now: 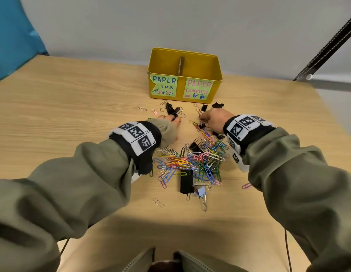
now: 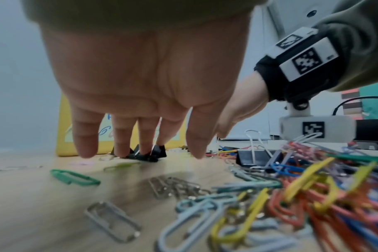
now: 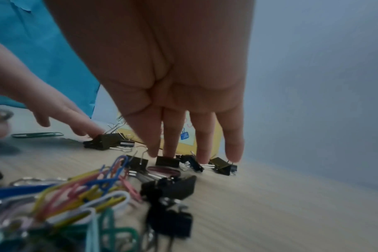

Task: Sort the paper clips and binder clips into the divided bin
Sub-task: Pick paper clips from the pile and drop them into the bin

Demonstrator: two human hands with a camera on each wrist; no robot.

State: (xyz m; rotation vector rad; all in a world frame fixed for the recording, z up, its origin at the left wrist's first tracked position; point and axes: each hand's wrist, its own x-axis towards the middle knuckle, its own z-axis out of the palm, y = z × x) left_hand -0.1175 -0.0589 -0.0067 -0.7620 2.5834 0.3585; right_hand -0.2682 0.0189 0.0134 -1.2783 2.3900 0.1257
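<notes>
Two hands, left hand [image 2: 140, 81] fingers spread, right hand [image 3: 173, 76] fingers straight, touching binder clips [image 3: 168, 161]

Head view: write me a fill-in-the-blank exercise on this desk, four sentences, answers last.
1. The bin on the table is coloured ____.
2. The bin's right label reads PAPER ____.
3. The left hand touches small binder clips coloured ____.
4. The big pile of paper clips lies ____ the two arms.

Answers: yellow; CLAMPS; black; between
</notes>
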